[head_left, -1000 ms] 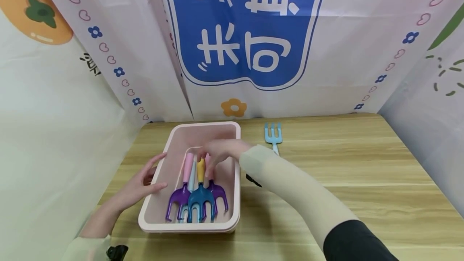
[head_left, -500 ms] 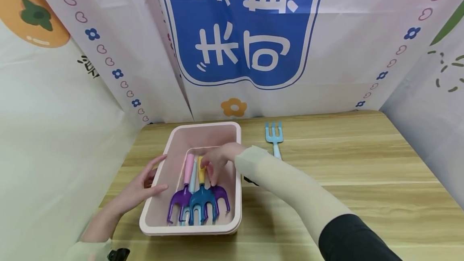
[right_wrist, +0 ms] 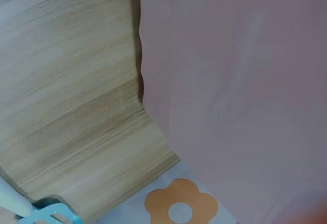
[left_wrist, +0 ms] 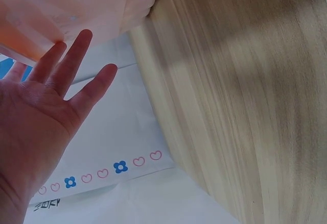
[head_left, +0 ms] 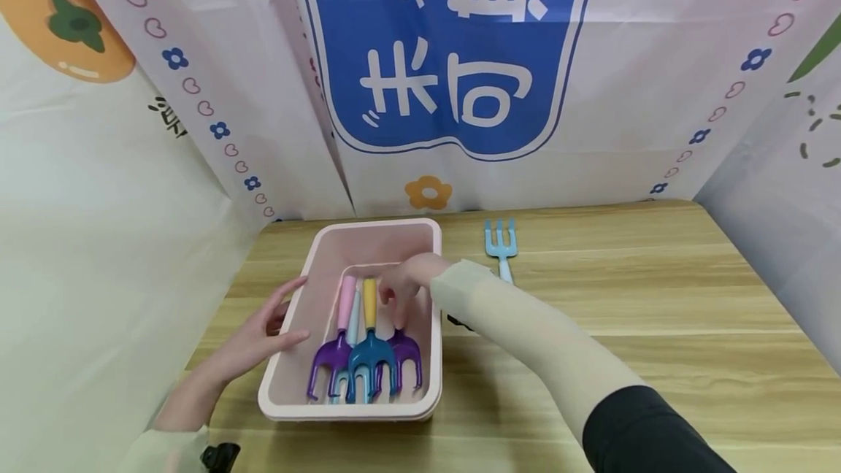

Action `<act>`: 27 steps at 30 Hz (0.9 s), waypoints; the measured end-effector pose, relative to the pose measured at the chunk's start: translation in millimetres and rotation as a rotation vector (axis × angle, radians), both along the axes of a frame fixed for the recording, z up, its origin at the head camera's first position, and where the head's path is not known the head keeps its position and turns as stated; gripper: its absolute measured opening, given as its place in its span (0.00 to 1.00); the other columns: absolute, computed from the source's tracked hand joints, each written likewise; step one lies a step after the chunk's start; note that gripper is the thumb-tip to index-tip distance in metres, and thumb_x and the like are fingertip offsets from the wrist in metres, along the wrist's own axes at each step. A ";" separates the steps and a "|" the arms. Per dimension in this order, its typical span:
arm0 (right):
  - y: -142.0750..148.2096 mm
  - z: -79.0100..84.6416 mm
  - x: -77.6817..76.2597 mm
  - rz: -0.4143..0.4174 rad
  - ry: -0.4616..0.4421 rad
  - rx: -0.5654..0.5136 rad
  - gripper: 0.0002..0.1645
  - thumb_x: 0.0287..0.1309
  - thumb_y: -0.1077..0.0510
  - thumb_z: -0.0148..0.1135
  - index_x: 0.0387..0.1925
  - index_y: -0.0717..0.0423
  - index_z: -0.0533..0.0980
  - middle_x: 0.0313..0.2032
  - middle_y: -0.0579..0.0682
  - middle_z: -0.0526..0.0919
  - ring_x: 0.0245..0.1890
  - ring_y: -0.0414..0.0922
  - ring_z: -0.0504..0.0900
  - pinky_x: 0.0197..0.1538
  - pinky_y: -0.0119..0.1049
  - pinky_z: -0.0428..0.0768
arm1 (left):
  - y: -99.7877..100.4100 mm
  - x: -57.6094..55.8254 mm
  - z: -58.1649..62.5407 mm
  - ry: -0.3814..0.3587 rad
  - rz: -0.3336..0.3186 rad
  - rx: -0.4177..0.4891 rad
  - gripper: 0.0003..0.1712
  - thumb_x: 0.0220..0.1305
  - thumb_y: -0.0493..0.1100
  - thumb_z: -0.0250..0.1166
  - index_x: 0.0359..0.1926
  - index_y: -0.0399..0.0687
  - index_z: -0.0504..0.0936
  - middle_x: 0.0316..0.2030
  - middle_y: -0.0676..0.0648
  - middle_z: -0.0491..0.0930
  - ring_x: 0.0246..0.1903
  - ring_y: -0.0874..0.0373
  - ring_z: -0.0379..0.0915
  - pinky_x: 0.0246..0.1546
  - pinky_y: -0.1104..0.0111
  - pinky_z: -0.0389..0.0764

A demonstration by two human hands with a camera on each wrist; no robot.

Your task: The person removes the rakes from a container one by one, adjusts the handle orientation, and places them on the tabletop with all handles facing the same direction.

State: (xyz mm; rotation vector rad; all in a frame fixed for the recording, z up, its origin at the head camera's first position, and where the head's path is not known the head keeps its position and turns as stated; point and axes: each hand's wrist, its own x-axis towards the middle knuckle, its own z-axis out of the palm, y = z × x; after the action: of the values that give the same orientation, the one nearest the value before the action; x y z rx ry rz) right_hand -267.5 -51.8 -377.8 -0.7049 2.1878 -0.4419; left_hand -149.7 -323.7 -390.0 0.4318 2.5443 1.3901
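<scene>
A pale pink bin (head_left: pixel 430 385) stands on the table, holding several hand forks. Inside are a purple hand fork with a pink handle (head_left: pixel 328 356), a teal one with a yellow handle (head_left: pixel 371 352), a light blue one (head_left: pixel 354 318) partly underneath, and another purple hand fork (head_left: pixel 407 352) at the right. My right hand (head_left: pixel 410 279) reaches in and pinches this right fork near its handle, which the hand mostly hides. My left hand (head_left: pixel 252 338) rests on the bin's left rim, thumb over the edge; in the left wrist view its fingers (left_wrist: pixel 97 87) lie fairly straight along the outer wall.
To the right of the bin, a light blue hand fork (head_left: pixel 501 248) lies on the wooden table (head_left: pixel 624 298), partly hidden by my right arm. Printed white cloth (head_left: pixel 591 130) hangs behind and at both sides. The bin's side wall (right_wrist: pixel 230 81) fills much of the right wrist view.
My right hand has moved from the yellow handle area toward the bin's right side. The right purple fork has shifted slightly right and stands straighter. My left hand stays on the rim.
</scene>
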 end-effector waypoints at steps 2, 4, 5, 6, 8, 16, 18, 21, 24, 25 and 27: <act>1.6 1.9 0.1 -0.014 0.009 0.048 0.22 0.46 0.56 0.77 0.46 0.47 0.80 0.42 0.46 0.76 0.48 0.45 0.70 0.48 0.40 0.75 | 0.1 -0.9 -0.7 0.001 -0.002 0.000 0.47 0.65 0.38 0.64 0.76 0.51 0.46 0.58 0.26 0.70 0.50 0.39 0.75 0.40 0.64 0.80; 2.8 3.7 0.7 -0.002 0.045 0.110 0.19 0.47 0.54 0.77 0.42 0.47 0.81 0.41 0.45 0.76 0.47 0.44 0.70 0.44 0.38 0.76 | -0.1 -1.5 -1.4 -0.002 -0.003 0.006 0.47 0.65 0.38 0.64 0.76 0.51 0.46 0.58 0.26 0.70 0.49 0.39 0.75 0.40 0.64 0.81; 3.0 4.1 1.0 0.026 0.079 0.145 0.16 0.47 0.53 0.77 0.40 0.46 0.82 0.39 0.44 0.77 0.45 0.44 0.71 0.42 0.37 0.76 | -0.1 -1.5 -1.7 -0.004 -0.003 0.006 0.47 0.65 0.38 0.64 0.76 0.52 0.46 0.59 0.26 0.70 0.49 0.39 0.75 0.40 0.64 0.81; 3.3 5.0 1.6 0.050 0.112 0.177 0.15 0.48 0.52 0.77 0.38 0.45 0.82 0.38 0.44 0.77 0.43 0.44 0.72 0.41 0.36 0.76 | -0.3 -1.5 -1.9 -0.005 -0.002 0.007 0.47 0.65 0.38 0.64 0.76 0.52 0.46 0.59 0.26 0.70 0.50 0.39 0.75 0.39 0.64 0.81; 3.7 6.3 3.1 0.115 0.194 0.230 0.11 0.48 0.49 0.76 0.34 0.43 0.82 0.35 0.43 0.79 0.40 0.42 0.73 0.38 0.34 0.76 | -0.5 -1.3 -2.0 -0.013 0.001 0.009 0.47 0.65 0.38 0.64 0.76 0.52 0.46 0.59 0.26 0.69 0.50 0.39 0.75 0.39 0.64 0.81; 4.7 9.2 5.9 0.145 0.266 0.276 0.08 0.45 0.50 0.78 0.28 0.42 0.84 0.32 0.42 0.81 0.37 0.43 0.75 0.36 0.33 0.78 | -0.3 -0.5 -0.5 -0.001 0.015 -0.024 0.47 0.65 0.39 0.64 0.76 0.53 0.46 0.60 0.26 0.69 0.52 0.37 0.74 0.42 0.61 0.79; 4.3 9.1 5.2 0.157 0.271 0.283 0.09 0.45 0.50 0.78 0.28 0.41 0.84 0.32 0.42 0.81 0.37 0.43 0.75 0.36 0.33 0.78 | 0.0 -0.4 0.1 0.006 0.016 -0.038 0.47 0.65 0.39 0.65 0.76 0.53 0.46 0.60 0.26 0.69 0.52 0.37 0.73 0.43 0.60 0.78; 3.0 8.1 2.9 0.191 0.283 0.289 0.09 0.45 0.49 0.78 0.29 0.40 0.84 0.33 0.41 0.80 0.37 0.42 0.74 0.36 0.33 0.76 | 0.2 0.0 0.8 0.008 0.020 -0.052 0.47 0.65 0.40 0.65 0.76 0.53 0.46 0.59 0.27 0.70 0.53 0.36 0.73 0.44 0.58 0.78; 1.9 8.2 -0.1 0.136 0.190 0.264 0.11 0.45 0.48 0.78 0.29 0.44 0.84 0.32 0.41 0.83 0.36 0.40 0.78 0.38 0.32 0.76 | 0.2 0.5 1.1 0.008 0.025 -0.058 0.47 0.65 0.40 0.65 0.76 0.54 0.46 0.59 0.27 0.70 0.53 0.36 0.73 0.44 0.58 0.78; 1.5 8.6 -1.2 0.109 0.133 0.250 0.11 0.45 0.48 0.78 0.29 0.46 0.85 0.31 0.41 0.84 0.36 0.39 0.80 0.39 0.31 0.77 | 0.0 0.7 1.1 0.008 0.026 -0.057 0.47 0.65 0.40 0.65 0.76 0.54 0.47 0.59 0.27 0.70 0.53 0.37 0.73 0.44 0.58 0.78; 0.7 10.4 -3.0 0.039 0.019 0.225 0.12 0.45 0.49 0.78 0.29 0.50 0.85 0.30 0.44 0.87 0.35 0.38 0.84 0.41 0.30 0.78 | -0.3 1.1 1.1 0.010 0.027 -0.055 0.47 0.65 0.40 0.65 0.76 0.54 0.47 0.59 0.27 0.70 0.53 0.37 0.73 0.44 0.58 0.78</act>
State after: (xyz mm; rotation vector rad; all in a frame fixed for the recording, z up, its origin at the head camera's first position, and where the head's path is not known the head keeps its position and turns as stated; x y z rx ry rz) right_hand -270.5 -51.1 -367.4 -0.6284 2.1945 -0.1653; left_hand -148.6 -324.0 -389.0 0.3970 2.5988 1.3265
